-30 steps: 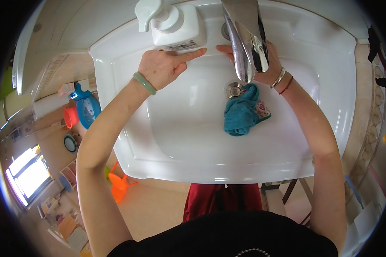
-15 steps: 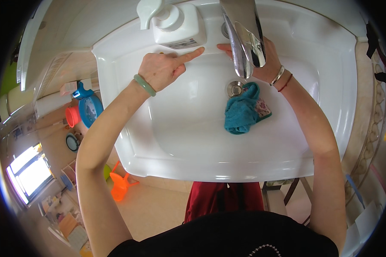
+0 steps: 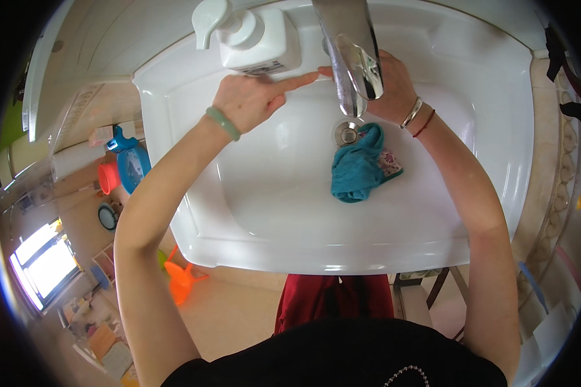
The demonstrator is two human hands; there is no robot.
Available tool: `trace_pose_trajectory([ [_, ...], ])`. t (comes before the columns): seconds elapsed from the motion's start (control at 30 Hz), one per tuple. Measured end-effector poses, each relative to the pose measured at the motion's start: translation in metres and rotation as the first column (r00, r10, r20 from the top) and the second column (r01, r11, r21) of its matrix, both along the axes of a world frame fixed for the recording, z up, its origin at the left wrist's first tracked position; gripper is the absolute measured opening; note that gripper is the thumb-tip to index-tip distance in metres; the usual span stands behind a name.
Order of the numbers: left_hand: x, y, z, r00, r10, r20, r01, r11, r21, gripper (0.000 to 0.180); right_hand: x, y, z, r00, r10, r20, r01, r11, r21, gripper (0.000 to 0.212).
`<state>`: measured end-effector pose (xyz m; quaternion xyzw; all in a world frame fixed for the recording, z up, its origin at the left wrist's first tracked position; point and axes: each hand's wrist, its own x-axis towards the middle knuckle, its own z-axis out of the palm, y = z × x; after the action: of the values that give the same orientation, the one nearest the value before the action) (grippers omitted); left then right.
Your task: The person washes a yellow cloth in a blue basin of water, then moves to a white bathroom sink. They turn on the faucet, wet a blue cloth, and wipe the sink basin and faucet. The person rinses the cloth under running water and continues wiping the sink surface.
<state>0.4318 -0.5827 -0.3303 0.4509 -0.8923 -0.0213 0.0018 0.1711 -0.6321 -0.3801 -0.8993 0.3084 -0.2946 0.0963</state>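
Faucet (image 3: 358, 63) partly hides the right hand (image 3: 395, 90), grip unclear, while the left hand (image 3: 248, 100) curls loosely, forefinger (image 3: 297, 82) extended.

Teal cloth (image 3: 355, 173), floral patch (image 3: 389, 164); white basin (image 3: 271, 216); silvery faucet (image 3: 354, 32).

The scene is brightly lit, with the window (image 3: 45, 263) at lower left blown out to white. Glare streaks the basin (image 3: 271, 213), and sharp reflections run down the chrome faucet (image 3: 360, 61). The black shirt (image 3: 316, 355) loses detail. Straight edges bow toward the dark, vignetted rim, where bluish fringing shows at left and background clutter softens.
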Motion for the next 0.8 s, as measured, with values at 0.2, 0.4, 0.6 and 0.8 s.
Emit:
trace_pose_trajectory([
  [0.2,0.035,0.022,0.007,0.986,0.133,0.103,-0.143,0.985,0.098,0.070,-0.004,0.002,0.002,0.998,-0.037,-0.041,0.038,0.999,0.021,0.008],
  [0.4,-0.019,0.010,-0.006,0.986,0.042,-0.161,-0.045,0.999,-0.014,0.068,0.001,0.001,0.001,1.000,-0.001,0.027,0.001,1.000,0.022,0.005],
  [0.6,0.018,0.018,-0.001,0.985,0.169,0.040,-0.171,0.984,0.045,0.068,-0.003,0.000,-0.001,0.998,-0.046,0.031,0.045,0.999,0.027,0.004],
  [0.8,0.005,0.020,-0.006,0.983,0.179,-0.030,-0.178,0.984,0.032,0.066,0.004,0.000,-0.003,0.997,-0.031,0.074,0.026,0.998,0.064,0.008],
])
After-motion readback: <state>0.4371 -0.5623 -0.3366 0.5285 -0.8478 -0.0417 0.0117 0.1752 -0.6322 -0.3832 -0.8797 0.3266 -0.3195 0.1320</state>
